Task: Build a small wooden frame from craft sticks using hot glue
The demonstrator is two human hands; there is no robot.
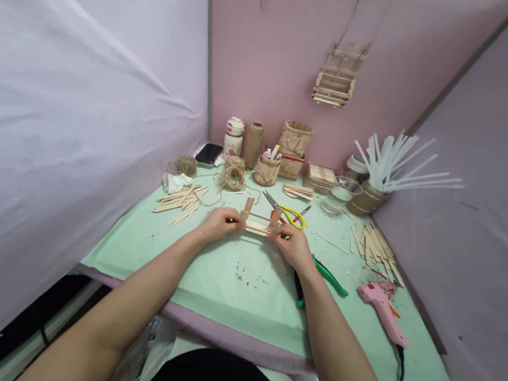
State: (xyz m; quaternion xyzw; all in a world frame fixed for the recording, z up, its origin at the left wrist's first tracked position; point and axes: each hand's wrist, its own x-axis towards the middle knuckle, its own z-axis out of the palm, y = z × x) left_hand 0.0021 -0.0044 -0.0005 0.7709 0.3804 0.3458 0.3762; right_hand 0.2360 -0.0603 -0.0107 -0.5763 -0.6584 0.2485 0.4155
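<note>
A small frame of pale wooden sticks (258, 227) is held between both hands over the middle of the green table. My left hand (222, 222) pinches its left end, and my right hand (291, 244) grips its right end. Two pairs of sticks stand up from the frame, with thin sticks running across. Just behind it lie scissors with yellow handles (296, 217). Green-handled pliers (331, 277) rest partly beneath my right forearm. A pink glue gun (383, 312) lies farther right.
Loose sticks lie at left (180, 202) and right (374, 247). Along the back stand a twine ball (232, 176), a pen holder (267, 171), a water cup (336, 196) and a pot of white glue sticks (370, 198). A stick rack (336, 82) hangs on the wall.
</note>
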